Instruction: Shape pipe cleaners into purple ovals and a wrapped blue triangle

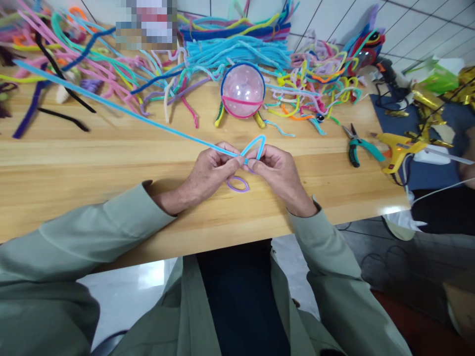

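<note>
Between my two hands is a light blue pipe cleaner (159, 122), its right end bent into a pointed loop and its long straight end reaching to the upper left. My left hand (213, 170) pinches it just left of the loop. My right hand (276, 170) pinches the loop's base, thumb nearly touching the left thumb. On the table below my fingers lies a purple pipe cleaner loop (238, 190), partly hidden by them. Beyond the hands stands a clear ball (243, 89) rimmed in blue and pink, with yellow-green legs.
Bundled blue pipe cleaners (237, 53) and loose coloured ones (107, 81) line the wall side. Pliers (358, 146) and a yellow glue gun (403, 151) lie at the right. Behind them stands a colourful bird-like figure (367, 49). Part of another person (468, 153) shows at the right edge.
</note>
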Motion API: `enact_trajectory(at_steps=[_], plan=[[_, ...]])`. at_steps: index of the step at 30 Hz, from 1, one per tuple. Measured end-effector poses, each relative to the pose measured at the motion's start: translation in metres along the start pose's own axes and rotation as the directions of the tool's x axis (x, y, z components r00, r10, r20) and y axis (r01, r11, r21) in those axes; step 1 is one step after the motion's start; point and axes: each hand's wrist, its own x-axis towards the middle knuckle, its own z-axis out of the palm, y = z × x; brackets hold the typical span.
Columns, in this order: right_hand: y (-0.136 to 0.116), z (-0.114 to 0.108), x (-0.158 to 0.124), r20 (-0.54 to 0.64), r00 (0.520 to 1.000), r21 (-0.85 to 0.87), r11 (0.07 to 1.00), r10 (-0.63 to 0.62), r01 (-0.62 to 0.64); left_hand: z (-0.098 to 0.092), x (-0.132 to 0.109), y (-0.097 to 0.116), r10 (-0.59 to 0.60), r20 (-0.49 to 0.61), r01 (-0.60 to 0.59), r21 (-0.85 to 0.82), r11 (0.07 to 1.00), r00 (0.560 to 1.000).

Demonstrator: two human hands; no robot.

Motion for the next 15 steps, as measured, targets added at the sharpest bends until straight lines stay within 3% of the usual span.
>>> enact_trajectory(at_steps=[15], plan=[[0.0090, 0.0062, 0.0007, -0.129, 0.989, 0.125, 0.990, 0.078, -0.062, 0.0031, 0.0037, -0.0012, -0.069, 0.035, 0.075, -0.232, 0.970, 0.997]])
